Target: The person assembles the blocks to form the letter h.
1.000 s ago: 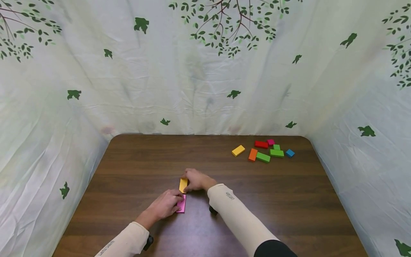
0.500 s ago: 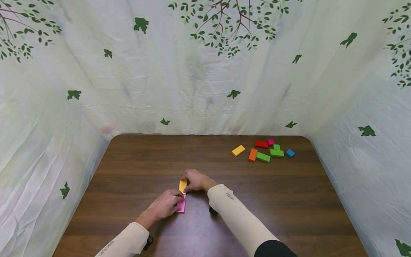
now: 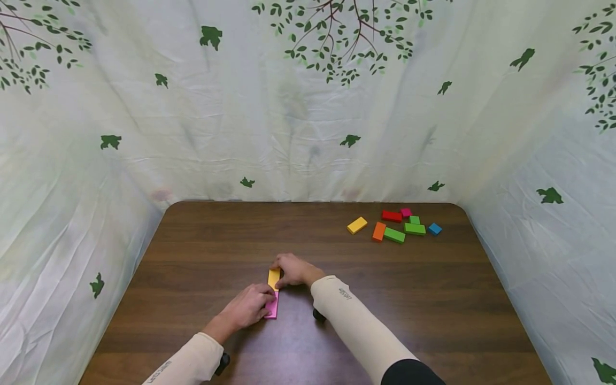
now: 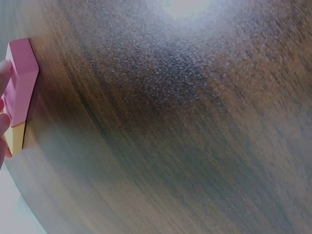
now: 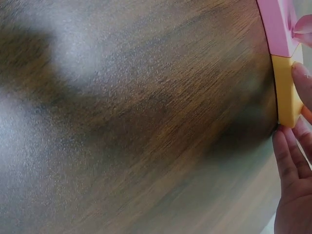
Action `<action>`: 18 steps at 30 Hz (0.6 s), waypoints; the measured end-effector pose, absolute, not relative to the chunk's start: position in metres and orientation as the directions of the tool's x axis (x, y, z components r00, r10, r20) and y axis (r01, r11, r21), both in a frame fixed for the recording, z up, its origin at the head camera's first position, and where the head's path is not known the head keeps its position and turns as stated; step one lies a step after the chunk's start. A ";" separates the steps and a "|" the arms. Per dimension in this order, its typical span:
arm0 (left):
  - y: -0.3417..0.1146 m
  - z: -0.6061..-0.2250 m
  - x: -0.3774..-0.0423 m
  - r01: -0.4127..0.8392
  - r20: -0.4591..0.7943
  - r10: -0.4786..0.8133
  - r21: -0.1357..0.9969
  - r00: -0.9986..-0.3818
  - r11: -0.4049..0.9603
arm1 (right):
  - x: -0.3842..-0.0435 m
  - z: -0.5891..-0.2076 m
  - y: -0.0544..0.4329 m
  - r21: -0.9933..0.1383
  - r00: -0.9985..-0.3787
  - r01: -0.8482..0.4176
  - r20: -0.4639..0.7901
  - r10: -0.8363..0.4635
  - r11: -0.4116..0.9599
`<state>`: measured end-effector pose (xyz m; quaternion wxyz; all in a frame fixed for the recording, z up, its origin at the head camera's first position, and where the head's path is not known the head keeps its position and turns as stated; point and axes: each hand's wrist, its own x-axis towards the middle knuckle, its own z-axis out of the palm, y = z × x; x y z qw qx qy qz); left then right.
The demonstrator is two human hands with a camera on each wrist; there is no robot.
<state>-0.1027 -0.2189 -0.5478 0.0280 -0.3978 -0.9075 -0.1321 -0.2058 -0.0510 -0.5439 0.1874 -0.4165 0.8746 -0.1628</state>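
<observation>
A pink block and a yellow block lie end to end on the wooden table, their short ends touching. With thumb and fingers, my left hand holds the pink block from its left side. My right hand grips the yellow block, its thumb on the right side and its fingers round the far end. The right wrist view shows the seam between the pink block and the yellow block. At the left edge of the left wrist view, only fingertips show against the pink block.
Towards the table's far right lies a loose group of blocks: a yellow block, an orange block, a red block, a blue block, a magenta block and several green ones. A white curtain hangs behind the table.
My right hand has drawn the yellow block slightly nearer, closing it up against the pink block's end. Over the last half second both hands have stayed almost still.
</observation>
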 end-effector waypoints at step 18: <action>-0.219 -0.547 -0.103 0.697 0.103 0.696 0.239 -0.711 0.676 | -0.254 -0.527 -0.001 -0.508 -0.681 -0.488 -0.286 -0.674 0.709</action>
